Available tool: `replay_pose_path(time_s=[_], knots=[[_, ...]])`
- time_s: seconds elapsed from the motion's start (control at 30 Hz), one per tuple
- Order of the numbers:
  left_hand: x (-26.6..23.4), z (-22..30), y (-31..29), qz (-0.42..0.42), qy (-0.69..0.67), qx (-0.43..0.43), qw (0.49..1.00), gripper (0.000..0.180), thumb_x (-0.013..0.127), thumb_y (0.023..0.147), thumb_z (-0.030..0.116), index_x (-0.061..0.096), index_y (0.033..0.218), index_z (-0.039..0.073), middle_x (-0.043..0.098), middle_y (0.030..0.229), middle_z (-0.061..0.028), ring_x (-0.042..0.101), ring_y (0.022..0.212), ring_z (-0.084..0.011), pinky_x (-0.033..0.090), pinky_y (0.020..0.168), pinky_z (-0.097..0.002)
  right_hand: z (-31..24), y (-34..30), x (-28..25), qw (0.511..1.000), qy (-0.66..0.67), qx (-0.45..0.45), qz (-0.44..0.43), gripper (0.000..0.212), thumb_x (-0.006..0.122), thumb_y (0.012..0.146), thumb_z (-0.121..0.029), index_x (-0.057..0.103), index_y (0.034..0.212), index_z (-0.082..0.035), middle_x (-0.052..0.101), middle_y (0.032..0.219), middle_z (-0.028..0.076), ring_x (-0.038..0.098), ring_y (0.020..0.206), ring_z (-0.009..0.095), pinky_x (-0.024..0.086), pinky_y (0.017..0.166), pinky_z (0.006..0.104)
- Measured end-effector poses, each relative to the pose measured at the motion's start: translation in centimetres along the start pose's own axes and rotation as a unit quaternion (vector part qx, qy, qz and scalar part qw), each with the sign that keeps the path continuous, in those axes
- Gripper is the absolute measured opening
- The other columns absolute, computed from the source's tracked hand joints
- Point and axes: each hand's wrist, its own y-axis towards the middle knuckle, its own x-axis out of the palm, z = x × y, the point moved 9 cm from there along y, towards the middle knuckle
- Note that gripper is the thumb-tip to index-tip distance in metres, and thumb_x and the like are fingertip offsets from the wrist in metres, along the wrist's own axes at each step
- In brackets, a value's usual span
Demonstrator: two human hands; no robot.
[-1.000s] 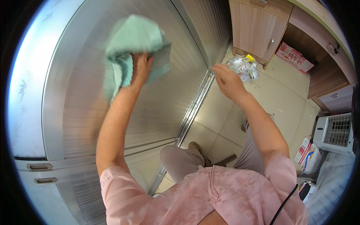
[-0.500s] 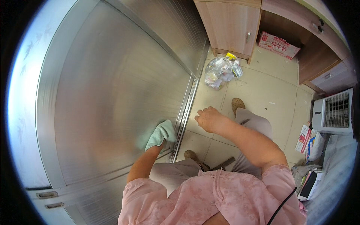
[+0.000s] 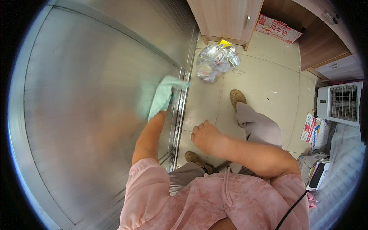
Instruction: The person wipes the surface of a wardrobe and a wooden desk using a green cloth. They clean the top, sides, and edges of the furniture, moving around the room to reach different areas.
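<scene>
The pale green cloth (image 3: pixel 163 92) is against the shiny metal panel (image 3: pixel 88 99), near the floor track (image 3: pixel 178 119). It covers most of the left hand (image 3: pixel 164 112), so I cannot tell how far its fingers are open or how they grip. The right hand (image 3: pixel 206 137) is above the tiled floor (image 3: pixel 264 76), fingers curled loosely inward, seemingly holding nothing. Beyond, a clear plastic bag (image 3: pixel 210 63) holds crumpled wrappers and a yellow piece, beside a wooden cupboard (image 3: pixel 226 19). A red-and-white cardboard box (image 3: pixel 278 30) sits under the desk, its contents unclear.
</scene>
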Motion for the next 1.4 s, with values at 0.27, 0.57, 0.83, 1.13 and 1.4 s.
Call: replay_pose_path(time_s=[0.27,0.57,0.83,1.13,1.4], knots=[[14.6,6.3,-7.0,-0.151,-0.117,0.061,0.98,0.055,0.056,0.089,0.03,0.044,0.137,0.006,0.036,0.144,-0.0129,0.033,0.133,-0.0291,0.022,0.111,-0.0467,1.5,-2.1,-2.0,0.997,0.027,0.015,0.075,0.028,0.058,0.077,-0.014,0.061,0.1,0.002,0.059,0.099,0.015,0.058,0.093,0.028,0.04,0.089,0.0409],[13.5,4.2,12.3,-0.07,-0.224,0.005,0.972,0.053,0.054,0.09,0.031,0.045,0.136,0.006,0.039,0.142,-0.0137,0.036,0.13,-0.03,0.025,0.109,-0.0456,1.6,-1.7,-0.9,0.998,0.064,0.018,0.019,0.039,0.059,0.076,-0.015,0.059,0.109,0.006,0.058,0.107,0.022,0.057,0.096,0.033,0.039,0.092,0.0447],[17.9,9.5,8.0,-0.109,-0.235,0.049,0.965,0.051,0.053,0.092,0.031,0.046,0.135,0.006,0.041,0.14,-0.0145,0.039,0.128,-0.0308,0.027,0.108,-0.0446,3.0,-1.0,-0.5,0.995,0.085,0.059,-0.007,0.042,0.058,0.079,-0.015,0.056,0.114,0.007,0.056,0.113,0.024,0.056,0.102,0.035,0.038,0.097,0.0474],[20.4,9.7,-10.4,-0.159,-0.218,0.063,0.961,0.049,0.051,0.093,0.032,0.047,0.134,0.006,0.044,0.138,-0.0153,0.042,0.125,-0.0317,0.03,0.106,-0.0435,2.4,-1.1,-1.1,0.998,0.055,0.032,-0.003,0.047,0.064,0.072,-0.017,0.057,0.113,0.006,0.056,0.109,0.022,0.056,0.1,0.033,0.038,0.094,0.0449],[17.2,5.1,1.5,-0.073,-0.262,-0.012,0.962,0.048,0.05,0.094,0.033,0.048,0.134,0.005,0.046,0.136,-0.0161,0.045,0.123,-0.0325,0.033,0.105,-0.0426,0.5,-0.9,-1.0,0.998,0.06,0.011,0.026,0.04,0.064,0.071,-0.013,0.059,0.105,0.007,0.057,0.1,0.02,0.056,0.097,0.032,0.039,0.09,0.0426]])
